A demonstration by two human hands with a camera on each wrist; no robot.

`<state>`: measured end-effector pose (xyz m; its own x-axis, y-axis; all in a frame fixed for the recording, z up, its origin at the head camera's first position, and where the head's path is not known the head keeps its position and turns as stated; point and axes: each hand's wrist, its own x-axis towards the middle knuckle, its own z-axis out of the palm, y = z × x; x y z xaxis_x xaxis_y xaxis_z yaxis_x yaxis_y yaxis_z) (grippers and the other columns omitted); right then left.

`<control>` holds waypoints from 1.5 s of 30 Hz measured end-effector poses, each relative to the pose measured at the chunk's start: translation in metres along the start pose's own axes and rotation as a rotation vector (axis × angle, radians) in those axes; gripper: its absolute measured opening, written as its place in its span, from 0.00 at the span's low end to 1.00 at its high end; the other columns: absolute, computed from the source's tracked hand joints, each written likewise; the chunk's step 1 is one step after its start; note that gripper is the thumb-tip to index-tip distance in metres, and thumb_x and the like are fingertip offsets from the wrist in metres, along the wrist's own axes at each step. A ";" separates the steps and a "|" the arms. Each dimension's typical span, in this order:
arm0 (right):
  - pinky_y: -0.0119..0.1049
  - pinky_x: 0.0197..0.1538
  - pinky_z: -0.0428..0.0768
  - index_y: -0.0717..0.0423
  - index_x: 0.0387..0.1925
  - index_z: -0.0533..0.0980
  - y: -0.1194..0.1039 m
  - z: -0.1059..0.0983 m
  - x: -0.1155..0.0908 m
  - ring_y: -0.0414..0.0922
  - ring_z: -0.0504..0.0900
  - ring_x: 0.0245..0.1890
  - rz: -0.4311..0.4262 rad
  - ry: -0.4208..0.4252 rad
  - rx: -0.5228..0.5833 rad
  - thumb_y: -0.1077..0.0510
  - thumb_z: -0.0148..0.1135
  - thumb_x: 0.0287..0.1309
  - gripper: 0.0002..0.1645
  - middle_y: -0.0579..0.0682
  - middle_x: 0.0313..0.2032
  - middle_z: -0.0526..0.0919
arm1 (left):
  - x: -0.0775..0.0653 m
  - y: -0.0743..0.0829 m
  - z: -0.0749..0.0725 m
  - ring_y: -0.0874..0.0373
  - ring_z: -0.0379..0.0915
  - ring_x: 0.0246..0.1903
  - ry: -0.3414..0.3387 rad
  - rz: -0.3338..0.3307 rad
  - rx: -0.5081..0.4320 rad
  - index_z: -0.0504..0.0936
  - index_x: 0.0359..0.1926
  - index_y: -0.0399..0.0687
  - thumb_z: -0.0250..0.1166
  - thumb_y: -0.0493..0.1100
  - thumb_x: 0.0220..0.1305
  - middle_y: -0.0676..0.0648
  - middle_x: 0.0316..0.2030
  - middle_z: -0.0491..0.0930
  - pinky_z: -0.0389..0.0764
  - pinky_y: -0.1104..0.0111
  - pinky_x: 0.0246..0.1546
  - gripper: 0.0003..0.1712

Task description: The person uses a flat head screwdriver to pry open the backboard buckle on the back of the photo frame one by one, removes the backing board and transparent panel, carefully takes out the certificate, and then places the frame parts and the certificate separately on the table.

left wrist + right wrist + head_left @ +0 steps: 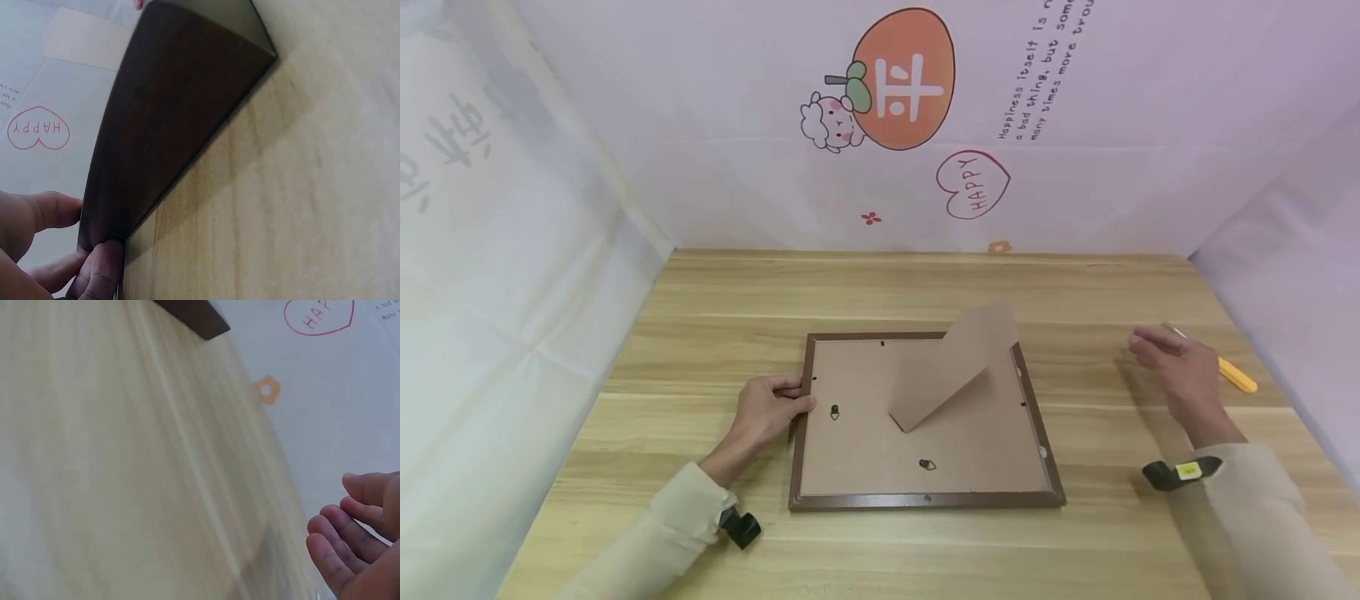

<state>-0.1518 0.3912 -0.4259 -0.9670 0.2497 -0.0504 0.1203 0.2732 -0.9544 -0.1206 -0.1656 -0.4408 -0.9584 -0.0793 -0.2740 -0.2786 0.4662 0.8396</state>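
A picture frame (925, 501) with a dark brown rim lies back side up on the wooden table. Its brown backing board (865, 450) carries two small metal hangers, and a cardboard stand flap (958, 358) is tilted up from it. At the left rim, my left hand (766, 412) pinches the frame, thumb on the upper edge and fingers low against the side (162, 119). My right hand (1183, 375) is above the table to the right, apart from the frame. Its fingers (340, 544) are loosely curled and hold nothing. Partly behind it lies a yellow-handled tool (1237, 375), perhaps a craft knife.
A white printed cloth (745, 183) rises along the table's back edge, with white sheets at both sides. Bare wooden tabletop (1097, 292) surrounds the frame. Each wrist wears a black camera mount (741, 527).
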 end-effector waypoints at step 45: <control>0.43 0.73 0.55 0.53 0.62 0.72 0.064 -0.097 0.029 0.31 0.73 0.43 0.233 0.405 -0.526 0.49 0.60 0.62 0.29 0.04 0.15 0.56 | 0.002 -0.002 0.000 0.54 0.83 0.42 0.002 0.005 -0.008 0.83 0.52 0.36 0.73 0.39 0.55 0.39 0.44 0.86 0.85 0.67 0.43 0.23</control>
<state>-0.1503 0.5065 -0.4603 -0.7555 0.6547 -0.0257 0.5059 0.5580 -0.6578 -0.1219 -0.1662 -0.4428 -0.9599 -0.0794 -0.2690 -0.2747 0.4592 0.8448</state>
